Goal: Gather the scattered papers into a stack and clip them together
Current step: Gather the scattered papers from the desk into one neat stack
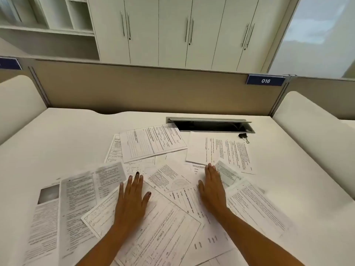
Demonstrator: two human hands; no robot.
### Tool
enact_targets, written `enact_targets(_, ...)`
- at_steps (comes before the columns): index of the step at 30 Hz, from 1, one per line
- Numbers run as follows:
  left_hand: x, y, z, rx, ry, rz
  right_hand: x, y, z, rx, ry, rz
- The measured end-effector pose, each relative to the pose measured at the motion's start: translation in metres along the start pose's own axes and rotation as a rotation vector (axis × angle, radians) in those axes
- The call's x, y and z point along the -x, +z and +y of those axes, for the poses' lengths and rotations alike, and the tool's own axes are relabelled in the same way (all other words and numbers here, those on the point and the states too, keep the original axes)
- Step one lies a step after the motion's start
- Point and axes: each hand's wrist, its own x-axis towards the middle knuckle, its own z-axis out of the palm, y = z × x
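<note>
The left hand [132, 200] lies flat, fingers [136, 179] spread, gripping nothing. The papers [153, 144] fan across the surface [63, 131] beyond both hands. The right hand [212, 187], equally flat and empty, sits nearer the binder clip [243, 137], far right.

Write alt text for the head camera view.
Two bare hands, left hand and right hand, press flat on scattered printed papers across a white desk. A black binder clip lies beyond them, unused.
</note>
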Motion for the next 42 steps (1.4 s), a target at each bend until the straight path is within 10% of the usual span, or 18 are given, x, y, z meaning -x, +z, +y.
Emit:
enact_targets(29,0.053,-0.003,0.01,0.067,-0.175,0.052,0.063,-0.019,-0.09,-0.273,0.205,-0.246)
enact_targets(35,0.053,-0.036,0.026,0.634,-0.57,0.349,0.059,-0.038,-0.067,-0.815,0.403,-0.062)
enact_targets(42,0.045,-0.058,0.03,1.427,-0.775,0.025,0.065,-0.036,-0.062,-1.204,0.539,-0.144)
